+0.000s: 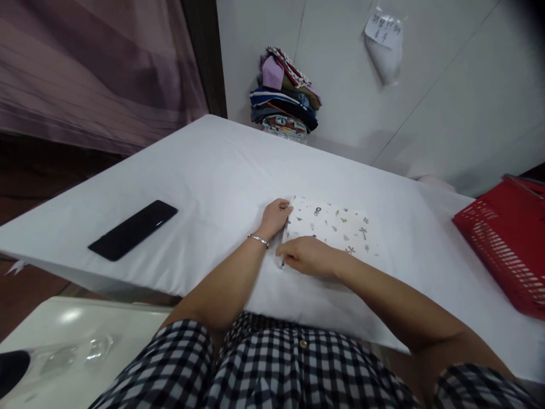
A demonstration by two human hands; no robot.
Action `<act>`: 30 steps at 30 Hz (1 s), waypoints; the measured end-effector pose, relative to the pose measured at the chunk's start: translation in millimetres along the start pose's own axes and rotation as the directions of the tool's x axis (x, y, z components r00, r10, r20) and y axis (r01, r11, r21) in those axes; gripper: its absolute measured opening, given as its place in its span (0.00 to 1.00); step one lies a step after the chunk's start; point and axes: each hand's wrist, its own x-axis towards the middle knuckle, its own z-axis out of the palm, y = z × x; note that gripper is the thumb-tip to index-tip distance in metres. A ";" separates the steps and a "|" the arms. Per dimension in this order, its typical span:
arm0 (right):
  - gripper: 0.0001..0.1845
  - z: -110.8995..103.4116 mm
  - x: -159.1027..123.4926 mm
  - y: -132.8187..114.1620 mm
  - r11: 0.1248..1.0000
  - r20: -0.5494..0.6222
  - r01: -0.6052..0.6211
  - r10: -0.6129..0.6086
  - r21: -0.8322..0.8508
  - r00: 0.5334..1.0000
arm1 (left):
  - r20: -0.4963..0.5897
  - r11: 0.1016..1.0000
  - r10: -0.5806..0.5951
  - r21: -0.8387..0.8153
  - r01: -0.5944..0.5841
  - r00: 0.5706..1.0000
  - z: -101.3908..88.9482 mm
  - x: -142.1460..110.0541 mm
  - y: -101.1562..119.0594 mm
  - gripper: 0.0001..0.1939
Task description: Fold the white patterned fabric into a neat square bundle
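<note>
- Across the room I'm viewing, a white-covered table [230, 165] is standing near a pale wall [340, 51], a black phone [134, 230] lying toward its left side and a red basket [502, 227] sitting at its right.
- I'm seeing the printed cloth [336, 221] lying flat near the front edge.
- My left hand [276, 220] is pinching its far-left corner.
- My right hand [309, 255], curled, seems to be gripping the near-left corner; its fingertips are partly hidden.

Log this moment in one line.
left hand: touching printed cloth, far left corner | right hand: its near left corner | phone: left | red basket: right
</note>
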 end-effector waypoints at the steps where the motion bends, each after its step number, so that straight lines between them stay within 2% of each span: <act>1: 0.13 -0.1 -1.8 -4.0 1.000 0.031 0.009 -0.008 -0.027 0.999 | 0.002 1.000 -0.003 -0.009 0.003 1.000 0.2 0.0 -0.3 0.13; 6: 0.15 7.5 -0.4 -15.5 0.967 0.148 0.007 0.032 -0.254 0.988 | 0.003 1.000 -0.001 -0.001 0.001 1.000 0.5 0.3 -0.4 0.12; 9: 0.14 11.2 1.8 -16.7 0.944 0.174 0.037 0.022 -0.329 0.984 | -0.003 1.000 0.008 0.017 -0.008 1.000 0.4 0.8 -0.4 0.12; 16: 0.12 8.0 -8.6 -19.5 0.915 0.112 0.090 -0.049 -0.394 0.993 | 0.002 1.000 0.004 0.013 -0.004 1.000 0.3 2.4 -4.1 0.12; 23: 0.10 19.7 -4.1 -13.3 0.871 0.089 0.169 -0.144 -0.462 0.986 | 0.005 1.000 0.009 0.010 -0.009 1.000 -0.8 2.7 -5.0 0.13; 30: 0.11 22.3 3.2 -8.7 0.900 0.058 0.209 -0.203 -0.383 0.978 | 0.000 0.999 0.010 0.042 -0.010 1.000 -0.7 1.4 -1.8 0.12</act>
